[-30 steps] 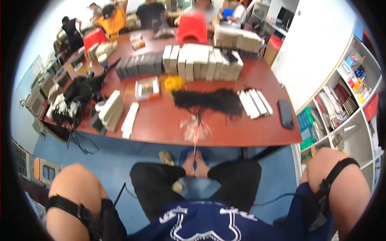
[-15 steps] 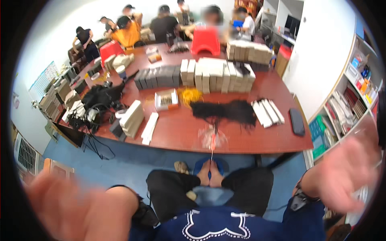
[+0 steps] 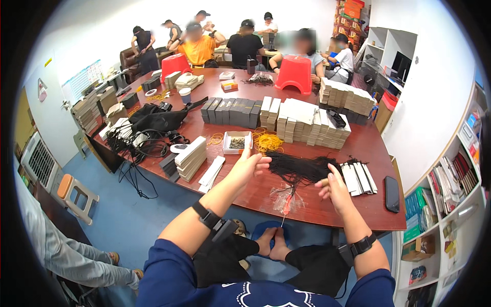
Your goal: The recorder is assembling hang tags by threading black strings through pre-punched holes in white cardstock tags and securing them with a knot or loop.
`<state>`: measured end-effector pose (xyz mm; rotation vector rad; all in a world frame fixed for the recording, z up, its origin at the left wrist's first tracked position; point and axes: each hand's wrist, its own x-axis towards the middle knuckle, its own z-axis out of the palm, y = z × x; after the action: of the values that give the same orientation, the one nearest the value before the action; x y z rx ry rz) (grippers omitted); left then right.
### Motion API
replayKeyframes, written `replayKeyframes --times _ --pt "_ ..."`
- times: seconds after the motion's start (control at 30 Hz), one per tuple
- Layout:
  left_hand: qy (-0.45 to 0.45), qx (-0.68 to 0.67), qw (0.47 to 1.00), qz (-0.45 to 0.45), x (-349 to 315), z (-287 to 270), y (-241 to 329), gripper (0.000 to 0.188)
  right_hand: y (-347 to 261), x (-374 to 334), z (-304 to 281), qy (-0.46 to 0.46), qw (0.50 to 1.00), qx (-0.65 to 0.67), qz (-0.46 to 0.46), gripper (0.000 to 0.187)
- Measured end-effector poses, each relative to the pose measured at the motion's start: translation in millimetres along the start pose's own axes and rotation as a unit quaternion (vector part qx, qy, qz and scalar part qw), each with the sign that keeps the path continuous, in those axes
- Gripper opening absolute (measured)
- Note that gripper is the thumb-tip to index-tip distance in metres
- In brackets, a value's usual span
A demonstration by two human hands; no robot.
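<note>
My left hand (image 3: 249,170) is over the table's near side, fingers apart and holding nothing. Beside it lies a spread bundle of thin black cords (image 3: 302,166). My right hand (image 3: 333,190) hovers at the cords' right end, also empty with fingers spread. Between the hands, near the table edge, a slim tool with an orange handle (image 3: 287,203) lies on clear plastic, its thin metal shaft sticking out past the edge. White card strips (image 3: 353,179) lie right of the cords. A small white box (image 3: 237,151) of tiny metal pieces and yellow rubber bands (image 3: 267,141) sit beyond my left hand.
Grey blocks (image 3: 230,112) and stacked pale cards (image 3: 302,123) line the middle of the table (image 3: 245,192). A phone (image 3: 392,194) lies at right. Black bags and cables (image 3: 156,120) fill the left. A person's legs (image 3: 71,250) stand at left; several people sit beyond the table.
Both hands have swung inward from the lower left and right sides to over the near table edge. The view has shifted, and a person's legs now show at left.
</note>
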<state>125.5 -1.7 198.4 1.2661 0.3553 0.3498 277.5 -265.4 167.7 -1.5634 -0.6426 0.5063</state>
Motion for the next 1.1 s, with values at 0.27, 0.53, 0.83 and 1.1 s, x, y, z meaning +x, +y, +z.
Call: replayKeyframes --times 0.27,0.53,0.83,1.1 --pt "-0.050 -0.009 0.995 0.085 68 32 65 0.080 48 -20 -10 0.110 0.992 0.067 0.015 0.043" --pt "0.014 0.036 0.994 0.105 97 49 100 0.087 54 -26 -9 0.134 0.985 0.092 -0.052 0.041" --pt "0.051 0.073 0.989 0.120 110 36 112 0.091 54 -27 -7 0.113 0.989 0.084 -0.054 0.041" --pt "0.081 0.110 0.984 0.110 131 40 126 0.090 46 -29 -4 0.120 0.988 0.083 -0.050 0.040"
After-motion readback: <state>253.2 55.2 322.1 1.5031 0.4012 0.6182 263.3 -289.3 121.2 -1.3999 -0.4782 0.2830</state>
